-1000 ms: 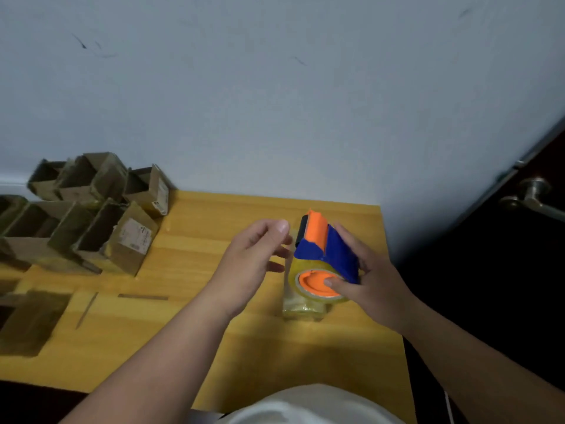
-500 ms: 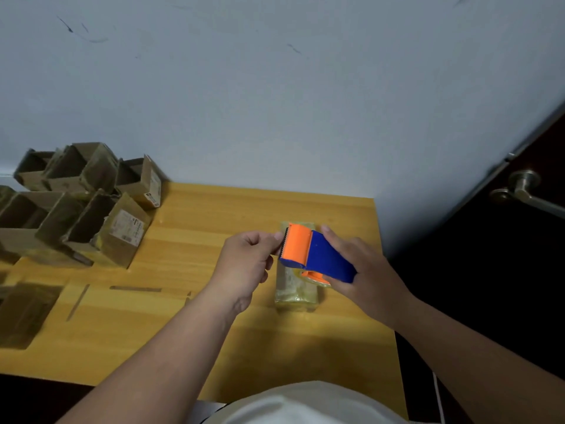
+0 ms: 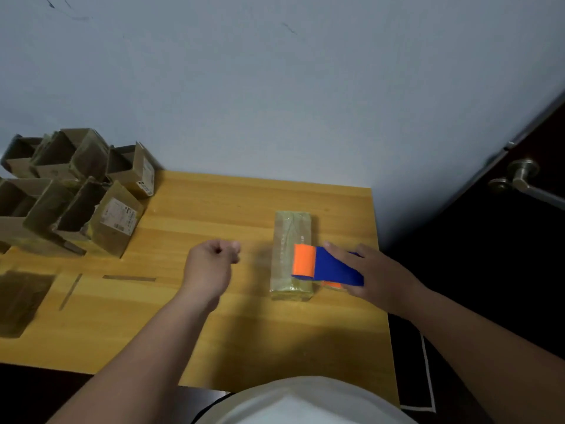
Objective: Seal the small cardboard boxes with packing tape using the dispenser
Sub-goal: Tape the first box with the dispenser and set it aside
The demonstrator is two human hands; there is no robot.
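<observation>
Both hands sit over the wooden table as I watch: my right hand grips the blue and orange tape dispenser, resting on the near end of a small taped box. My left hand hovers beside it, fingers curled, holding nothing I can make out. Farther left stand open boxes against the wall; a door handle shows at right.
</observation>
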